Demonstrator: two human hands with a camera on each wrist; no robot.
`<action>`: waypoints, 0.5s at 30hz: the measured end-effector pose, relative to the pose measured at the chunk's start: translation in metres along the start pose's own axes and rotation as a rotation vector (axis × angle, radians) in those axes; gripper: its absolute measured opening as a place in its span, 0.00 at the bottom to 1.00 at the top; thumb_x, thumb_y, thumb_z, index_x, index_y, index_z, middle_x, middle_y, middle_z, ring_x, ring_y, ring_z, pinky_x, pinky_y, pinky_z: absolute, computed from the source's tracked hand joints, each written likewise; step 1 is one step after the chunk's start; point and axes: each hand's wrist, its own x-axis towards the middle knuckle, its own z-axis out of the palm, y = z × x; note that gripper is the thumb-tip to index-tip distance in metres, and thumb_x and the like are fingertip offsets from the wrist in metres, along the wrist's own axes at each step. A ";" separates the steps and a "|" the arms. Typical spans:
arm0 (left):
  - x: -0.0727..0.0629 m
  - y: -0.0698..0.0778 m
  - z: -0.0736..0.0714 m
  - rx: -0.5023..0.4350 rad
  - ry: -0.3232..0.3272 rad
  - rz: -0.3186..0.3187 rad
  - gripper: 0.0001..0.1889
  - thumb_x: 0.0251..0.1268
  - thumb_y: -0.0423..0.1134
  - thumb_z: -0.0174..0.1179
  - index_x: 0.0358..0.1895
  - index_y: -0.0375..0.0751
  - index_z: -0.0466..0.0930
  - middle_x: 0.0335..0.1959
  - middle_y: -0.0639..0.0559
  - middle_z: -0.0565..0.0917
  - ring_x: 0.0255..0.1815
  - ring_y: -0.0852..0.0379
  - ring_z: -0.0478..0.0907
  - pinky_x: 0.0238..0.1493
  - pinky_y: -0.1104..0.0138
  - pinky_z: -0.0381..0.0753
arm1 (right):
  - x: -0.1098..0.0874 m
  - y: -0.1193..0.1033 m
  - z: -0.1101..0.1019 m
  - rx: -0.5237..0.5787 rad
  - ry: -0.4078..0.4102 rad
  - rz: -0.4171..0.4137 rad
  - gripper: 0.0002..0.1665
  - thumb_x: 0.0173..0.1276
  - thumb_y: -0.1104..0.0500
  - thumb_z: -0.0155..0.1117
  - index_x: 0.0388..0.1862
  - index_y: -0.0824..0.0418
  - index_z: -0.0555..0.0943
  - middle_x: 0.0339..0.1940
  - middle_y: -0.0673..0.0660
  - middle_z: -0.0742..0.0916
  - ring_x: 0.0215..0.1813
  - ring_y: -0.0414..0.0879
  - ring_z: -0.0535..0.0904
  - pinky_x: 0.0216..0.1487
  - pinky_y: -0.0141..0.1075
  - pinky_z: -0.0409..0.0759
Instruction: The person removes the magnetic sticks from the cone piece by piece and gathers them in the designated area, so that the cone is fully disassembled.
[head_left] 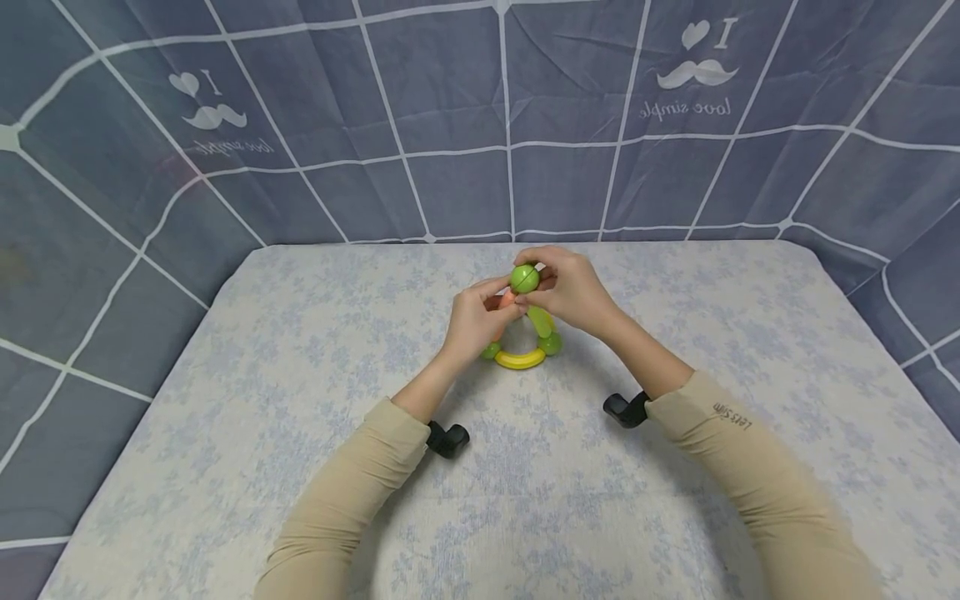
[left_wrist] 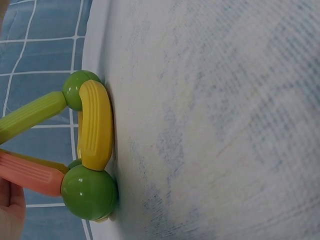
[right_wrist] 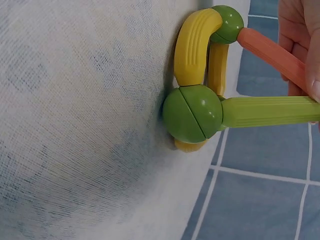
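A toy frame of straight and curved rods joined by balls stands on the table. My left hand (head_left: 474, 321) pinches its orange rod (left_wrist: 35, 175) near the upper end. Over the rods' upper ends, my right hand (head_left: 573, 290) grips a green ball (head_left: 525, 278) between fingers and thumb. A light green rod (right_wrist: 270, 111) slopes up to the ball; whether they touch is hidden by fingers. Yellow curved rods (head_left: 521, 360) and green balls (left_wrist: 89, 192) form the base, resting on the cloth. The right wrist view also shows the left hand's fingers (right_wrist: 295, 37) by the orange rod.
A pale cloth with blue flowers covers the table (head_left: 300, 350). Behind it hangs a blue-grey curtain (head_left: 450, 108) with white grid lines. Black wrist mounts (head_left: 448, 440) stick out below both sleeves, close above the cloth.
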 end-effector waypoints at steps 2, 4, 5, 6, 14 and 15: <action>0.000 0.000 0.000 0.003 0.004 -0.012 0.24 0.57 0.31 0.65 0.59 0.33 0.74 0.54 0.42 0.78 0.44 0.49 0.81 0.42 0.68 0.80 | 0.000 0.001 -0.001 0.030 0.010 0.031 0.23 0.48 0.73 0.72 0.45 0.68 0.79 0.44 0.59 0.81 0.36 0.48 0.81 0.37 0.33 0.80; 0.000 0.000 0.000 0.005 0.004 -0.016 0.24 0.56 0.31 0.65 0.59 0.33 0.74 0.54 0.42 0.78 0.44 0.49 0.81 0.42 0.67 0.80 | -0.001 0.002 -0.002 0.050 0.015 0.052 0.24 0.48 0.73 0.72 0.46 0.68 0.78 0.45 0.60 0.81 0.36 0.48 0.81 0.37 0.33 0.80; 0.000 0.000 0.000 0.007 0.004 -0.015 0.24 0.56 0.32 0.65 0.58 0.33 0.74 0.54 0.42 0.78 0.44 0.49 0.81 0.42 0.67 0.80 | -0.001 0.002 -0.002 0.058 0.018 0.064 0.24 0.48 0.73 0.72 0.47 0.68 0.78 0.46 0.59 0.81 0.35 0.48 0.81 0.37 0.33 0.80; 0.000 0.000 0.000 0.008 0.005 -0.014 0.24 0.56 0.32 0.65 0.58 0.33 0.75 0.54 0.42 0.78 0.44 0.50 0.81 0.42 0.67 0.80 | -0.001 0.003 -0.003 0.063 0.019 0.074 0.25 0.48 0.73 0.72 0.47 0.68 0.78 0.46 0.59 0.81 0.36 0.48 0.81 0.37 0.33 0.80; 0.001 -0.001 0.000 0.039 0.006 -0.010 0.25 0.55 0.33 0.67 0.58 0.34 0.75 0.54 0.44 0.78 0.43 0.52 0.82 0.42 0.67 0.80 | -0.006 0.007 -0.012 0.050 0.024 0.146 0.27 0.51 0.71 0.72 0.51 0.67 0.77 0.48 0.60 0.81 0.38 0.49 0.80 0.40 0.34 0.79; 0.001 0.000 0.000 0.042 0.004 -0.020 0.25 0.55 0.34 0.67 0.59 0.36 0.75 0.54 0.44 0.78 0.44 0.52 0.81 0.42 0.67 0.80 | -0.006 0.008 -0.013 0.050 0.024 0.154 0.27 0.51 0.71 0.72 0.52 0.67 0.77 0.48 0.60 0.81 0.39 0.49 0.80 0.41 0.33 0.79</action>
